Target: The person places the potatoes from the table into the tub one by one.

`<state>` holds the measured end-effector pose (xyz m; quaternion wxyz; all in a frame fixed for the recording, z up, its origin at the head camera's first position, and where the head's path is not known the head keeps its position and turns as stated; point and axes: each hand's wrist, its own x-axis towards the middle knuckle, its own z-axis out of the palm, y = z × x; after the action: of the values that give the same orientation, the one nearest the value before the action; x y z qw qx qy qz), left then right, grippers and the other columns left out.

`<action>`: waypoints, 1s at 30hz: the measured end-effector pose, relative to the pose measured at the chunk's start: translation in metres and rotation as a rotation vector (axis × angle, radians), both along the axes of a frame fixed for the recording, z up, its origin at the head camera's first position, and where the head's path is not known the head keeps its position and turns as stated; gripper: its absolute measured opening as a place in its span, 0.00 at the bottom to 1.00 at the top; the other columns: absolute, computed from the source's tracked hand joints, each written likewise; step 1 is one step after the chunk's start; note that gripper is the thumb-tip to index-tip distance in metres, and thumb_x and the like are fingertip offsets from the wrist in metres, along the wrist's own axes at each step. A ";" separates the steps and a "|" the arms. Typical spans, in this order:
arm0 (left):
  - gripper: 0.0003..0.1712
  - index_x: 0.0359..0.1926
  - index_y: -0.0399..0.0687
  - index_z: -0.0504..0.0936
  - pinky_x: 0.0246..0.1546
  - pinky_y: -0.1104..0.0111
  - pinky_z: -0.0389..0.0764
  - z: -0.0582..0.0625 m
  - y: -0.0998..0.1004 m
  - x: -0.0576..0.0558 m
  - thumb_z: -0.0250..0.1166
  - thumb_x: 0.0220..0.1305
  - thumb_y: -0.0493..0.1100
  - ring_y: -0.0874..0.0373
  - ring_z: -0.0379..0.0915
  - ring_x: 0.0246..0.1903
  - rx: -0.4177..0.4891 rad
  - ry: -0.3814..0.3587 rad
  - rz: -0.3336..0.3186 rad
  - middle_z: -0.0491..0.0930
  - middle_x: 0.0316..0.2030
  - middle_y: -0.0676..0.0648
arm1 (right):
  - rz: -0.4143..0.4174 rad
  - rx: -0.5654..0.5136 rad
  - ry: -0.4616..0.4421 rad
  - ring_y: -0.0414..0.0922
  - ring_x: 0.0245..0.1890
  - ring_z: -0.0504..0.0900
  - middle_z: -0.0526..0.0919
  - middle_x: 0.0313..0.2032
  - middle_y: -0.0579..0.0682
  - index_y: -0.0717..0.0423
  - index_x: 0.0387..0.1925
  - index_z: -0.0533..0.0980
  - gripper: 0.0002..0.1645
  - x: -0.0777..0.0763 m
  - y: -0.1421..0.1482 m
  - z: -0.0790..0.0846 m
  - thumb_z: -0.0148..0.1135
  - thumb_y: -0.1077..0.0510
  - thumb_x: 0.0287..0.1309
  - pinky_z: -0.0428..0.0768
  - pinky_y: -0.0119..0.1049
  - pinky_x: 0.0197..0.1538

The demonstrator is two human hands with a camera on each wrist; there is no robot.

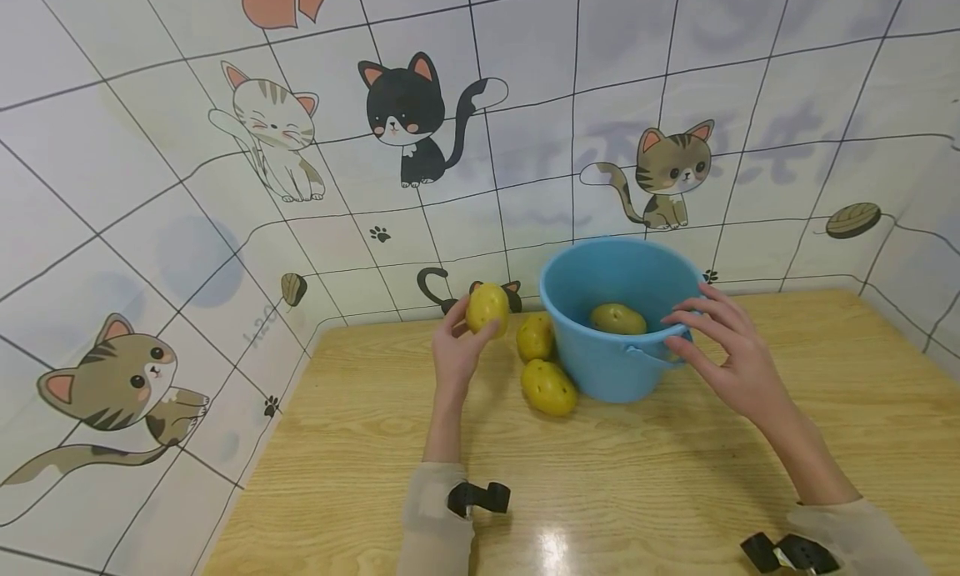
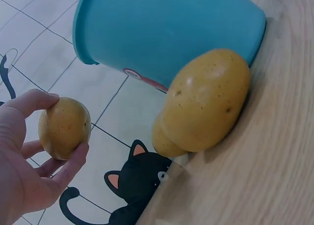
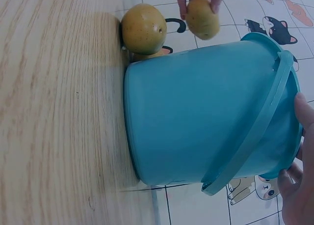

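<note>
My left hand (image 1: 459, 351) holds a yellow potato (image 1: 487, 308) up off the table, thumb on one side and fingers on the other. To the right stands an upright blue bucket (image 1: 611, 363), its handle (image 3: 255, 129) hanging down the outside. At the bucket's right rim is my right hand (image 1: 731, 359), fingers over the edge and thumb on the outer side. Inside the bucket lies a potato (image 1: 618, 318). Two more potatoes rest on the table left of the bucket: a rear potato (image 1: 535, 338) and a front potato (image 1: 548, 388). The left wrist view shows the held potato (image 2: 65, 128) close up.
A wood-grain table (image 1: 600, 476) carries everything. Behind it and on the left rises a tiled wall (image 1: 540, 184) printed with cartoon cats. Each sleeve has a black strap mount at the wrist, such as the left wrist mount (image 1: 478, 498).
</note>
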<state>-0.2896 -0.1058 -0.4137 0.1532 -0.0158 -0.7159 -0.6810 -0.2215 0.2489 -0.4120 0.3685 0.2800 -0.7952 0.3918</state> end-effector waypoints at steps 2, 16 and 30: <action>0.39 0.66 0.48 0.77 0.50 0.58 0.80 0.004 0.001 0.002 0.78 0.52 0.42 0.48 0.75 0.53 0.008 0.010 -0.007 0.79 0.54 0.44 | -0.004 0.003 -0.005 0.64 0.71 0.60 0.80 0.50 0.55 0.58 0.45 0.84 0.13 0.000 0.000 0.001 0.71 0.56 0.61 0.54 0.55 0.74; 0.40 0.67 0.46 0.76 0.49 0.61 0.80 0.030 0.013 0.015 0.78 0.52 0.42 0.50 0.75 0.54 0.062 0.118 -0.061 0.78 0.61 0.48 | 0.007 -0.005 0.009 0.63 0.71 0.61 0.80 0.49 0.55 0.59 0.45 0.84 0.13 0.000 0.000 -0.001 0.71 0.57 0.61 0.54 0.49 0.74; 0.38 0.67 0.49 0.77 0.45 0.67 0.80 0.045 0.025 0.027 0.78 0.53 0.40 0.51 0.75 0.52 0.115 0.156 -0.093 0.78 0.60 0.50 | -0.006 -0.003 -0.003 0.63 0.72 0.60 0.80 0.50 0.54 0.57 0.45 0.84 0.13 0.001 0.000 0.000 0.72 0.57 0.60 0.54 0.53 0.74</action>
<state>-0.2630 -0.0811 -0.3689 0.1776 -0.0931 -0.6601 -0.7240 -0.2210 0.2493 -0.4122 0.3689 0.2767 -0.7959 0.3923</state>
